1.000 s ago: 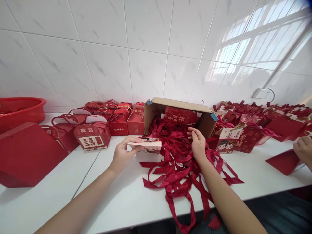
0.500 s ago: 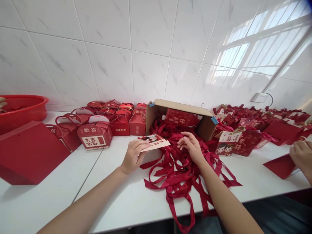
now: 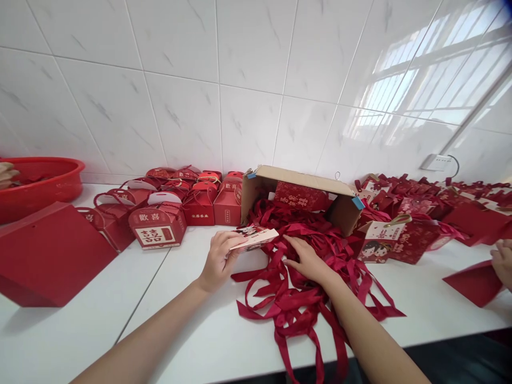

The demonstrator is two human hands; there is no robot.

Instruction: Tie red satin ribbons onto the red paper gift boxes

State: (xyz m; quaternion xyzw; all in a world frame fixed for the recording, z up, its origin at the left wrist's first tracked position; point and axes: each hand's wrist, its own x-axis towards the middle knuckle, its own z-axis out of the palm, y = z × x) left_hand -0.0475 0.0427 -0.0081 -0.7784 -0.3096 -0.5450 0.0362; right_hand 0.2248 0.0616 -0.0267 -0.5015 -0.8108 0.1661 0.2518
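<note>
My left hand (image 3: 219,260) grips the edge of a flat printed card box (image 3: 256,238), red and cream with cartoon figures, tilted above the white table. Just right of it, my right hand (image 3: 307,260) has its fingers spread over a heap of dark red ribbons (image 3: 296,304), with nothing visibly gripped. The ribbons spill out of an open cardboard box (image 3: 308,178) lying on its side and hang over the table's front edge. A red printed box (image 3: 298,196) lies inside that carton.
Red gift boxes (image 3: 158,226) line the wall at left, beside a large red box (image 3: 56,256) and a red basin (image 3: 48,184). Many red bags (image 3: 416,234) crowd the right. Another person's hand (image 3: 503,261) holds a red piece (image 3: 474,282) at far right.
My right hand has lowered onto the ribbons and moved slightly left, its fingers now stretched toward the card box. The card box has tipped a little in my left hand. The view has shifted slightly.
</note>
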